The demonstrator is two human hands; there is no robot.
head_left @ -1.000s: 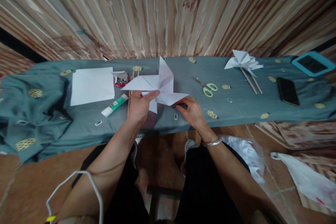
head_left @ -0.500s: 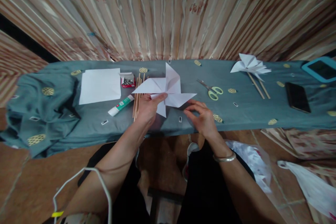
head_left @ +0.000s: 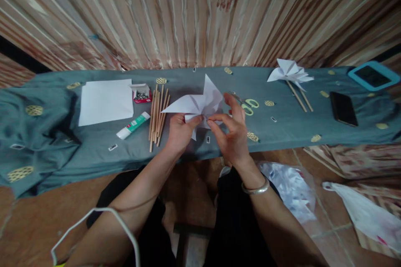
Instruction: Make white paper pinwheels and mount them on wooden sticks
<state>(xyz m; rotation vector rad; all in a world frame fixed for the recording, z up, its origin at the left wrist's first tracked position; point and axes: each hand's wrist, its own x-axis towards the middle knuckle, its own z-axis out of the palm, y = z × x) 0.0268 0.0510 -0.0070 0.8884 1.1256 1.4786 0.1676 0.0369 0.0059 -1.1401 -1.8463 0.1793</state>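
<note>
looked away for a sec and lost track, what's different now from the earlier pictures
The right hand has come from the right edge of the paper pinwheel to near its middle, beside the left thumb. The left hand and pinwheel have shifted right, away from the wooden sticks, now uncovered. The left hand keeps its hold; scissors, glue stick and paper stack lie where they were.

A cloth (head_left: 52, 133) covers the table (head_left: 291, 133), bunched up well left of the sticks (head_left: 159, 110). Just left of the sticks sit the red box (head_left: 143, 100), at their far end, and the glue (head_left: 133, 125), with the paper (head_left: 105, 102) beyond. Right of the sticks lie the scissors (head_left: 247, 104), then, well apart from the sticks, two pinwheels (head_left: 290, 71), the phone (head_left: 343, 109) and the tablet (head_left: 374, 76).
</note>
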